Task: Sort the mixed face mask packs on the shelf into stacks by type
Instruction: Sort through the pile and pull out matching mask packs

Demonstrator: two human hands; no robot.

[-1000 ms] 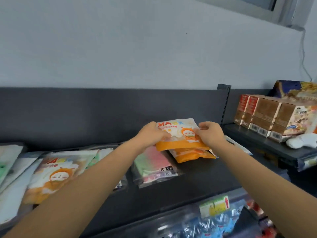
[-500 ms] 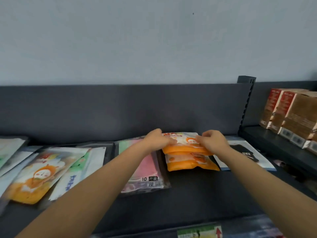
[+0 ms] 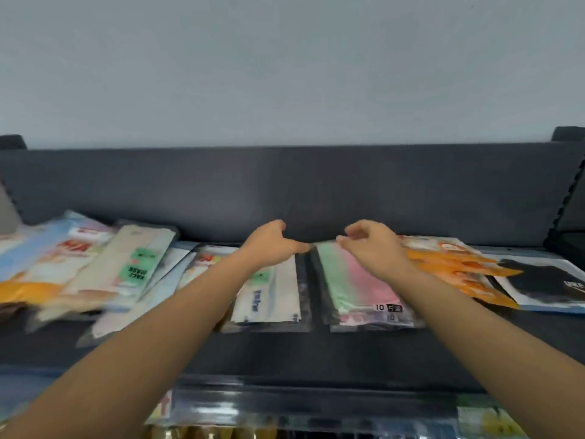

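**Sorting in progress, head view.** The pink-and-green pack [image 3: 357,280] lies flat on the shelf [image 3: 285,350] and serves here as the reference; a like pack seems to lie under it. Your left hand [image 3: 272,245] hovers at its far left corner and your right hand [image 3: 373,248] over its far edge. Both are empty, with fingers loosely curled; whether any fingertip touches the film cannot be told. Just right of that pack the orange packs [image 3: 456,264] overlap in a loose stack, with a black pack [image 3: 544,280] beyond them. Just left of it lies a white pack [image 3: 272,296], and further left a mixed heap [image 3: 95,270], blurred. The step in hand is probably squaring or taking up the pink-and-green pack. Pinch its far edge near both corners and lift it level, since glossy film is likely to slide on the pack beneath. Keep your right wrist high, as it passes over the near corner of the orange packs. Avoid dragging the white pack along with your left fingers.
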